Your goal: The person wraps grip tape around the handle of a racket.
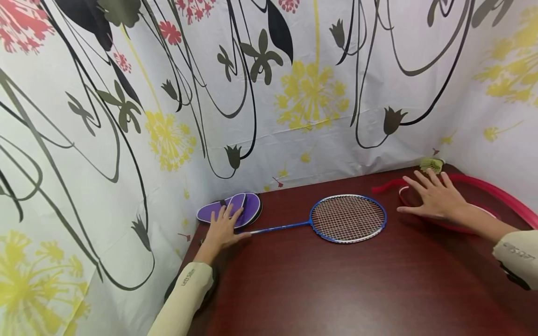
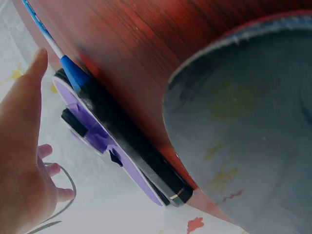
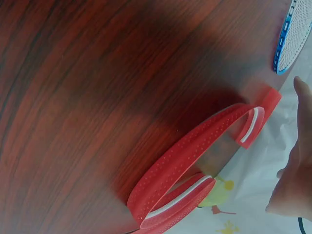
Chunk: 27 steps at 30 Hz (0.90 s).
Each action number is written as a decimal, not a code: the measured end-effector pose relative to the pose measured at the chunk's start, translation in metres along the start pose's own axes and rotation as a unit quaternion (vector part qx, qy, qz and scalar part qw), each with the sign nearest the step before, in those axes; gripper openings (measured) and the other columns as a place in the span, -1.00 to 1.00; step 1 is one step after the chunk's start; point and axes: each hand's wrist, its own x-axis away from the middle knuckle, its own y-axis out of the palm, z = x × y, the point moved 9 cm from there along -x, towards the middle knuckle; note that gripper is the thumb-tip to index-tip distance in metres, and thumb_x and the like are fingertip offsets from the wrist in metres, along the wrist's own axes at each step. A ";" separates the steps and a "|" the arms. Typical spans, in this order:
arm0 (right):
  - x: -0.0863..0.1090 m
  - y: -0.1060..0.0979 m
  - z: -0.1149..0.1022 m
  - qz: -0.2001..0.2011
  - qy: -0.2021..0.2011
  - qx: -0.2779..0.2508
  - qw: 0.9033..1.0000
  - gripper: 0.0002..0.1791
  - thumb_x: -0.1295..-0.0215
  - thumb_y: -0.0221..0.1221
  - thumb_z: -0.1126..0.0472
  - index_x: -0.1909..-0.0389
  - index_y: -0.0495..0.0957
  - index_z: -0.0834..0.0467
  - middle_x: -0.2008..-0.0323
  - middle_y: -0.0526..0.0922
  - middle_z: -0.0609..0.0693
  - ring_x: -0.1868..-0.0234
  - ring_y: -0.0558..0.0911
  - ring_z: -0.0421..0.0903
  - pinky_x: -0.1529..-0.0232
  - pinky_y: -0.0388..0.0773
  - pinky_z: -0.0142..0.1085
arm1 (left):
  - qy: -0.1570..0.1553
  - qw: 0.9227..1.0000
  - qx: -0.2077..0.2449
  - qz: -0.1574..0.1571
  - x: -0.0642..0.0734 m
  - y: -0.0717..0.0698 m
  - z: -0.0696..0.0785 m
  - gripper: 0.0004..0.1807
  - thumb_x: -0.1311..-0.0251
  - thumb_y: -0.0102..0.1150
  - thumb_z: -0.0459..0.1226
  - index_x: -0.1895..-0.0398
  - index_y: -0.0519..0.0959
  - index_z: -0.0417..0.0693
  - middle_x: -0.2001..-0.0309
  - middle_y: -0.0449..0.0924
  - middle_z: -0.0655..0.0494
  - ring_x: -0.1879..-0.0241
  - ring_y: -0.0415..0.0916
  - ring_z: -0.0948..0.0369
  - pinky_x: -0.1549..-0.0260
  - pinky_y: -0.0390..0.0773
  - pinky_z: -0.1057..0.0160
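My left hand point(image 1: 222, 228) is held with fingers spread over the handle end of a blue and white badminton racket point(image 1: 349, 219). In the left wrist view the racket's black handle point(image 2: 136, 146) lies along a purple case point(image 2: 100, 139), and nothing is between the fingers. The racket head points right. On the right, my right hand point(image 1: 439, 200) hovers with splayed fingers, overlapping a loosely coiled red perforated grip tape point(image 1: 487, 184) in the head view. The right wrist view shows that hand point(image 3: 297, 165) apart from the looped tape point(image 3: 180, 151), holding nothing.
A yellow-green shuttlecock point(image 1: 431, 164) sits at the far right corner, behind the tape. A dark, round-edged thing point(image 2: 239, 112) lies near the left sleeve. Floral-printed white sheets point(image 1: 269, 158) line the back and sides of the dark red wooden table point(image 1: 328, 289).
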 end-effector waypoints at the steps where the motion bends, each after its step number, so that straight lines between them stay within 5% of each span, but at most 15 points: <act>1: 0.000 -0.001 -0.002 0.000 0.000 -0.004 1.000 0.15 -0.06 0.33 -0.49 -0.49 0.28 0.20 -0.48 0.22 0.45 -0.52 0.03 0.48 -0.47 -0.27 0.41 | 0.001 1.000 0.005 0.001 0.000 0.000 0.002 0.08 -0.16 0.19 0.44 -0.64 0.18 0.13 -0.61 0.06 -0.21 -0.58 -0.05 -0.25 -0.44 -0.04 -0.45; 9: 0.004 -0.002 -0.021 0.011 -0.011 -0.025 1.000 0.14 -0.08 0.35 -0.45 -0.52 0.26 0.17 -0.48 0.24 0.44 -0.54 0.00 0.49 -0.51 -0.37 0.36 | 0.034 0.999 0.027 0.014 -0.004 -0.003 0.028 -0.16 -0.28 0.29 0.24 -0.51 0.40 0.05 -0.44 0.36 -0.18 -0.48 0.19 -0.21 -0.39 0.16 -0.41; 19: 0.006 0.010 -0.054 0.009 -0.040 -0.041 0.998 0.10 -0.10 0.35 -0.44 -0.52 0.29 0.12 -0.47 0.27 0.44 -0.52 0.10 0.49 -0.52 -0.27 0.36 | 0.071 0.988 0.138 0.007 -0.014 0.010 0.062 -0.41 -0.36 0.34 -0.01 -0.38 0.54 -0.03 -0.24 0.55 -0.14 -0.26 0.42 -0.13 -0.17 0.49 -0.23; 27: 0.006 0.016 -0.075 0.010 -0.057 -0.070 0.996 0.05 -0.14 0.38 -0.38 -0.52 0.30 0.12 -0.47 0.27 0.44 -0.49 0.15 0.51 -0.54 -0.24 0.32 | 0.077 0.957 0.281 -0.001 -0.024 0.018 0.083 -0.57 -0.38 0.33 -0.21 -0.25 0.61 -0.14 -0.09 0.63 -0.13 -0.11 0.55 -0.04 -0.13 0.53 -0.08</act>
